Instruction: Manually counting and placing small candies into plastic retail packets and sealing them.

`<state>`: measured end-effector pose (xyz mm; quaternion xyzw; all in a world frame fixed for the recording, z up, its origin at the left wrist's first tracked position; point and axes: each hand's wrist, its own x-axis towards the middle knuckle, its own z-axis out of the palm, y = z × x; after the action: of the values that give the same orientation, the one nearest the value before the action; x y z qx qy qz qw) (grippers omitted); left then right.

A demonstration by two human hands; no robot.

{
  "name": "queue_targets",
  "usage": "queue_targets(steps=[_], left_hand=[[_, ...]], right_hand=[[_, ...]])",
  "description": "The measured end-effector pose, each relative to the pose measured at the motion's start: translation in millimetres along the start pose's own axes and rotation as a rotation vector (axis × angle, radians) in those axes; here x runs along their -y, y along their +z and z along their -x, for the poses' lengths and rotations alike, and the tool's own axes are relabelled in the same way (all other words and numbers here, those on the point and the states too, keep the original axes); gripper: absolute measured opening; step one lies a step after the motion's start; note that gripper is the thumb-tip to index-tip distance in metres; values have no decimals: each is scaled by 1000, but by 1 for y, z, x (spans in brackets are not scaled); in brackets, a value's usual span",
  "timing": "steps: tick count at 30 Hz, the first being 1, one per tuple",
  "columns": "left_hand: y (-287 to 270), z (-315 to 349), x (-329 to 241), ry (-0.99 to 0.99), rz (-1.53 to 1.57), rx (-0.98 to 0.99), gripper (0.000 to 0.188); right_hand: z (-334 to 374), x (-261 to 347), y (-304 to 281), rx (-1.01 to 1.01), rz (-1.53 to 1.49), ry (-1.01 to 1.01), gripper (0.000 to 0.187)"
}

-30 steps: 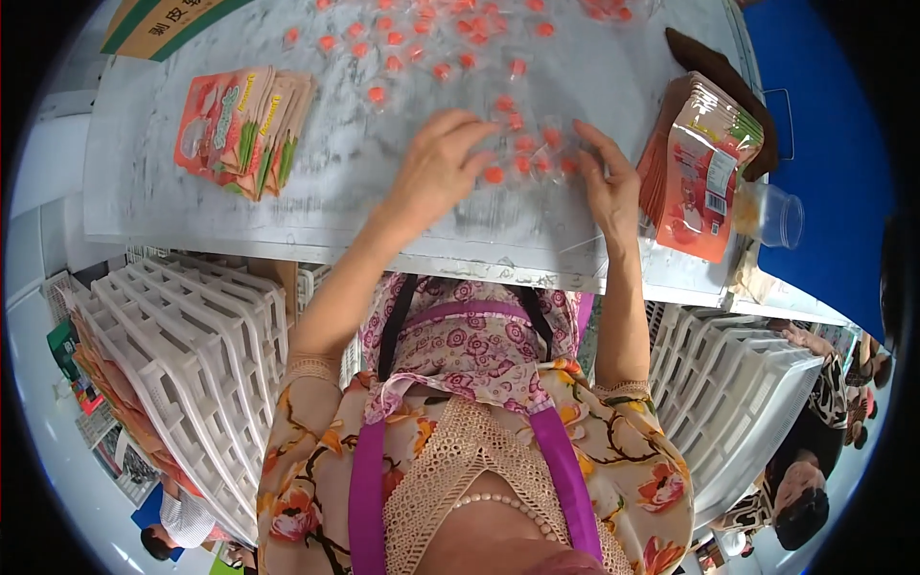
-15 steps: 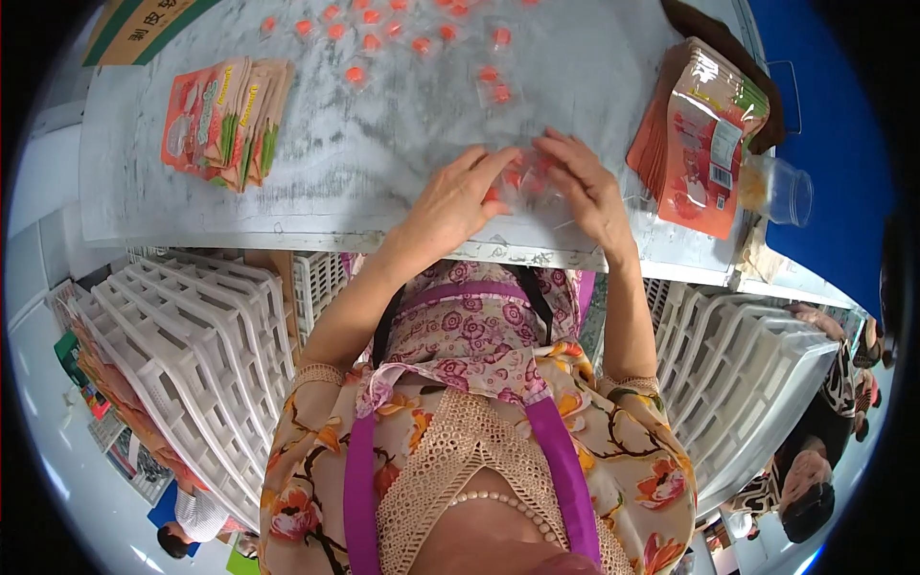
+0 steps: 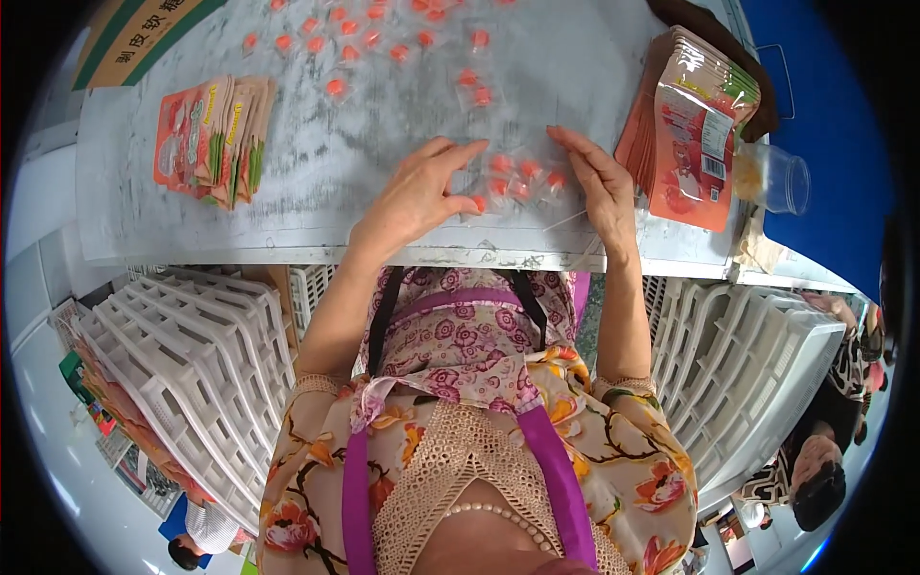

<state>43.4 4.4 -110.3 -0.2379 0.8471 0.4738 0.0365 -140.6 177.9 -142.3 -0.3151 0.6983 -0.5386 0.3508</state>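
Observation:
Several red-orange candies in clear wrappers (image 3: 529, 170) lie in a small cluster near the front edge of the table. My left hand (image 3: 412, 196) is at the left of this cluster, fingers apart; its thumb tip touches or nearly touches the leftmost candy (image 3: 477, 203). On the other side, my right hand (image 3: 604, 192) is open with fingers stretched out, a little apart from the candies. Neither hand grips anything. Farther back, more wrapped candies (image 3: 372, 38) are scattered, with a pair (image 3: 474, 88) lying nearer to the cluster.
Flat printed pouches (image 3: 216, 139) lie at the left, and a taller stack of red pouches (image 3: 685, 144) at the right beside a clear plastic jar (image 3: 774, 179). A cardboard box (image 3: 144, 40) stands far left. White plastic crates (image 3: 187, 350) are stacked below the table; people are behind.
My hands have drawn apart, the left one moving left and the right one slightly right. The candy cluster between them, partly covered before, now shows fully.

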Motion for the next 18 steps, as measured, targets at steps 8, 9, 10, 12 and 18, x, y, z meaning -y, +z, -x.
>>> queue_targets(steps=[8, 9, 10, 12, 18], left_hand=[[14, 3, -1, -10, 110, 21, 64], [15, 2, 2, 21, 113, -9, 63], [12, -1, 4, 28, 107, -21, 63], [3, -6, 5, 146, 11, -206, 53], [-44, -51, 21, 101, -149, -528, 44]], right_hand=[[1, -4, 4, 94, 427, -401, 32], [3, -2, 4, 116, 483, -417, 31], [4, -3, 2, 110, 484, -421, 32], [4, 5, -2, 117, 377, -264, 33], [-75, 19, 13, -21, 299, -356, 37]])
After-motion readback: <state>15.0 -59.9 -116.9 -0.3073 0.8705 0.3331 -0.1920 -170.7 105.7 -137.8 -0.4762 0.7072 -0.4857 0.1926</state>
